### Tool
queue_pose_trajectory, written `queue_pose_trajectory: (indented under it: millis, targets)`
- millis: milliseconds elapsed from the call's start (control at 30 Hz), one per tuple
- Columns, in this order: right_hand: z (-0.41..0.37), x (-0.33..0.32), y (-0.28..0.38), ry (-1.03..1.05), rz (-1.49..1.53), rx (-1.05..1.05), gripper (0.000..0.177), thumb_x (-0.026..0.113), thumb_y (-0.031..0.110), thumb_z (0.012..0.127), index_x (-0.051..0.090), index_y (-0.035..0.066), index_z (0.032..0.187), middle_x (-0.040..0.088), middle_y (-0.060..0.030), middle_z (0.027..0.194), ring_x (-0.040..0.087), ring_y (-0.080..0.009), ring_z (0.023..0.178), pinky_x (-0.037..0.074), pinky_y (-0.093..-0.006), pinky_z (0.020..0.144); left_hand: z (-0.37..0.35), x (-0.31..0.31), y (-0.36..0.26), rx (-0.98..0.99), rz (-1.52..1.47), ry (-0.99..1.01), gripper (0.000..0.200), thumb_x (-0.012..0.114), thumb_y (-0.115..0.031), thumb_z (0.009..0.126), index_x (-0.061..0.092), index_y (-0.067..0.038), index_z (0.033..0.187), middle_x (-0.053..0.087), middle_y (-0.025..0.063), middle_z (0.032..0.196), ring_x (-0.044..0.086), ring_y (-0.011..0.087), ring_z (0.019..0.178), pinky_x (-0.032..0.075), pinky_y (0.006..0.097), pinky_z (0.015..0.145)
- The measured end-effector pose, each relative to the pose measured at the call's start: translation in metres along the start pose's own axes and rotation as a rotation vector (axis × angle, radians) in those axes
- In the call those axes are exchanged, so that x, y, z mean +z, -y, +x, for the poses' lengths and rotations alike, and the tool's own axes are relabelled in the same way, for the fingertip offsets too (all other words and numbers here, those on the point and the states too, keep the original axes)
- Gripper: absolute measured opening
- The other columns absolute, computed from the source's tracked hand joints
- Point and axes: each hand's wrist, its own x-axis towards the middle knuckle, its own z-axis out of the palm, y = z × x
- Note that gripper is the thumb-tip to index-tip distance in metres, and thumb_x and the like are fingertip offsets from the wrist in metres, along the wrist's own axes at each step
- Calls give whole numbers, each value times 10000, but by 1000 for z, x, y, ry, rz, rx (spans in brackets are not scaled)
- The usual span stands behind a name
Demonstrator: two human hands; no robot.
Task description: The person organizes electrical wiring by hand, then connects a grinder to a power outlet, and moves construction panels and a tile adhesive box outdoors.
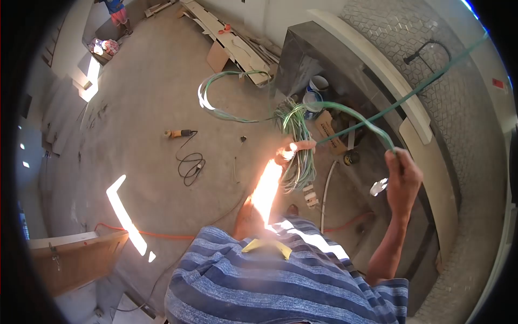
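My left hand (290, 152), partly washed out by sunlight, grips a bundled coil of green and pale cable (302, 170) in front of my body. One finger stretches across the bundle. My right hand (404, 171) is raised to the right, its fingers closed around a green cable (353, 112) that arches over from the coil. A second, taut green strand (423, 83) runs from near my left hand up to the far right. A loose loop of the cable (208, 105) sticks out to the left of the bundle.
An orange power tool (181, 133) with a black cord lies on the floor. Buckets (317, 83) and a cardboard box (329, 132) stand under the counter (377, 70). Boards (232, 40) lie behind. A wooden panel (81, 256) is at lower left; another person (117, 13) stands far back.
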Motion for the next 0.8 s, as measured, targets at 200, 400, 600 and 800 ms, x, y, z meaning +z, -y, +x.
queue_pose_trajectory:
  millis: [200,400,600,800]
  targets:
    - [61,2,9,-143,-45,26,308,631,321,866,647,14,873,451,-5,604,406,-92,583,351,-260,567,-4,-28,23,-149,870,79,578,767,-317,641,561,5,1074,623,180,999,605,299,959,504,400,793]
    - [92,22,31,-31,-131,-90,315,632,349,853,661,35,858,491,-44,583,447,-137,565,383,-294,572,-11,-59,51,-340,1452,206,517,757,-230,647,561,18,1056,622,199,973,607,321,944,494,409,781]
    - [89,73,40,174,-129,-137,249,612,313,873,650,69,841,531,-30,605,434,-140,534,385,-308,545,-51,-32,54,-632,1658,340,547,714,-164,659,534,62,1122,569,257,1147,566,371,1078,489,430,872]
    - [200,-6,22,-222,414,-203,199,505,120,810,465,112,615,382,-24,552,377,-133,436,360,-324,386,-97,-127,96,-625,1911,374,445,701,-124,667,569,48,1056,588,258,1099,587,380,1029,494,437,849]
